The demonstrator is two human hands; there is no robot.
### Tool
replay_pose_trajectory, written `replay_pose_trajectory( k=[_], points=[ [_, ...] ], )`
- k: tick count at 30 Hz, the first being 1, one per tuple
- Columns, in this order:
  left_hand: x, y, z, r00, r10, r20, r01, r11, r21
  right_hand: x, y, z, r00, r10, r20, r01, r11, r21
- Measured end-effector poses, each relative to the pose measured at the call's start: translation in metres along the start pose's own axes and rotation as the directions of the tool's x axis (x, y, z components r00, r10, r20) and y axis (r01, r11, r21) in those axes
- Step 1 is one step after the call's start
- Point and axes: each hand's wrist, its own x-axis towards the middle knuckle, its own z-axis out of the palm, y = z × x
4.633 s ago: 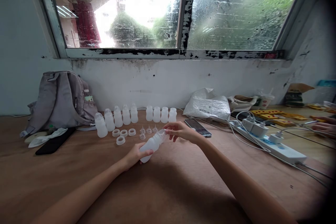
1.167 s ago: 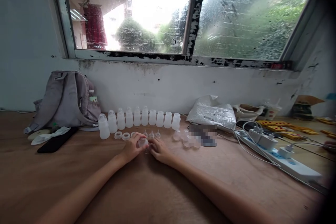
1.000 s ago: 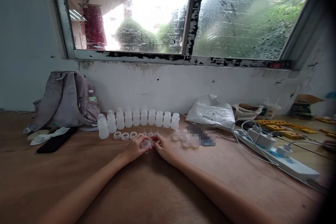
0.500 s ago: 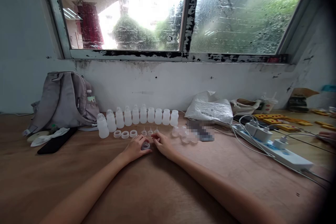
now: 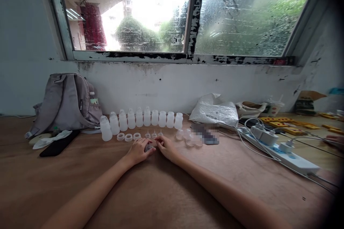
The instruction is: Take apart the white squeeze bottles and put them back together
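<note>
From my end I'd judge the work a bit past halfway. Along the far side of the surface (image 5: 161,193) stand ten bottles in one row: six topped bottles (image 5: 131,118) on the left are done, and four open bottles (image 5: 162,120) on the right are left, their mouths bare.

In front of the row I count three rings (image 5: 128,137) on the left and three teats (image 5: 153,135) to their right. To the right of the hands sit the clear caps (image 5: 179,135); I make out about four, but a blurred patch beside them spoils the count.

My left hand (image 5: 138,150) is curled around one small piece (image 5: 149,146) low on the surface, mostly hidden. My right hand (image 5: 167,149) is just beside it, fingers bunched by the rightmost teat; I can't tell whether they grip anything.
</note>
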Motion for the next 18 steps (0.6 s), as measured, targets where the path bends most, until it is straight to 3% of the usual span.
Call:
replay_pose_trajectory(
  k=[3,6,10,13,16,18],
  points=[
    [0.002,-0.002,-0.001,0.998,-0.056,-0.042,0.053,0.996,-0.075,-0.001,0.0,-0.001,1.0,-0.018,0.01,0.018,1.0,-0.024],
    [0.004,-0.006,-0.002,0.99,-0.131,-0.049,0.116,0.966,-0.233,-0.006,-0.008,-0.004,0.987,-0.144,0.064,0.146,0.989,-0.022],
    [0.002,-0.006,0.0,0.951,-0.306,-0.051,0.234,0.815,-0.53,-0.017,-0.025,-0.009,0.931,-0.345,0.121,0.349,0.937,-0.014],
    [-0.003,0.004,0.004,0.936,-0.348,0.049,0.293,0.694,-0.658,-0.022,-0.03,-0.008,0.944,-0.327,0.053,0.329,0.944,-0.024],
    [-0.007,0.015,0.008,0.941,-0.318,0.119,0.306,0.645,-0.7,-0.023,-0.027,-0.003,0.962,-0.274,0.006,0.274,0.962,-0.02],
    [-0.009,0.02,0.008,0.928,-0.358,0.104,0.323,0.633,-0.704,-0.021,-0.022,0.0,0.975,-0.222,-0.012,0.222,0.975,-0.023]
  ],
)
